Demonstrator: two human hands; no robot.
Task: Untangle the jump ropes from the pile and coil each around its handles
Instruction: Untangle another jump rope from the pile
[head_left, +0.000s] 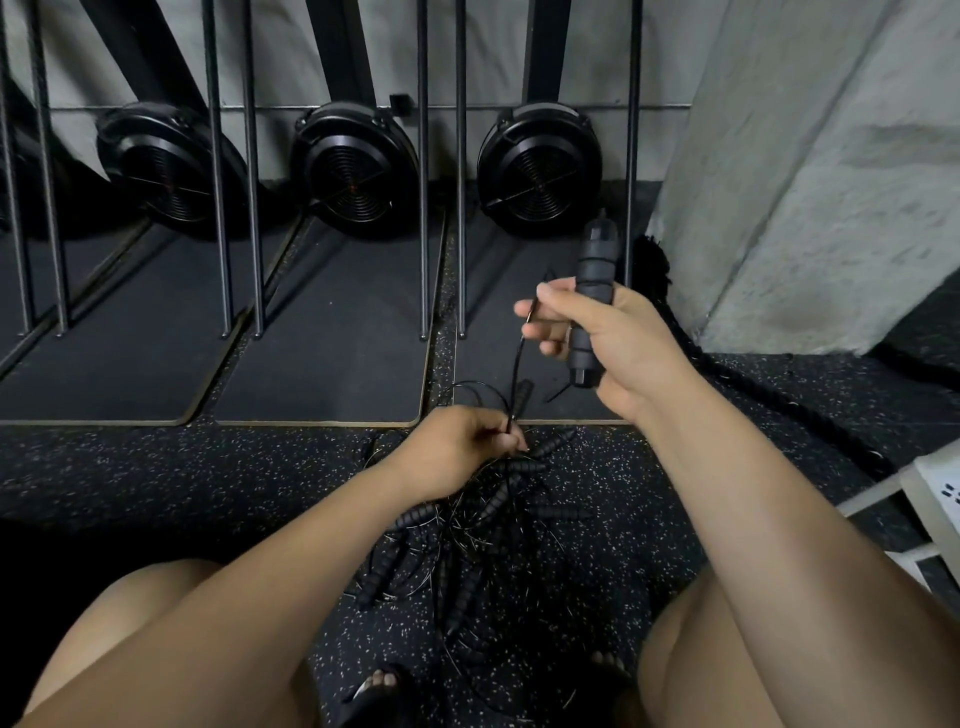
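Over on the left, thin steel uprights (221, 208) rise from the floor in pairs, and behind them three black round fan housings (356, 166) sit in a row against the pale wall, each at the head of a dark mat (322, 353) with rounded corners. In front of the mats the speckled rubber floor (156, 467) stretches across to where the person sits, bare knees apart at the bottom edge and toes in a dark sandal showing between them. The left hand (457, 449) is low over the floor, just past the near edge of the mats, its fingers curled in and pinched tight on a thin black cable (517, 364). Right beneath and behind that hand, between the knees, lies the pile of jump ropes (467, 525): ribbed black handles pointing every way with wiry loops of cable snarled among them. From the left hand's pinch the cable climbs, fairly taut, to the right hand (597, 332), held higher and further out. There the thumb and forefinger nip the cable while the other fingers wrap round a ribbed foam handle (592, 270), which stands nearly upright with both ends sticking out of the fist. Further right a thick black battle rope (769, 395) trails across the floor along the foot of a grey concrete pillar (805, 182), and a white power strip (940, 488) pokes in at the right edge.
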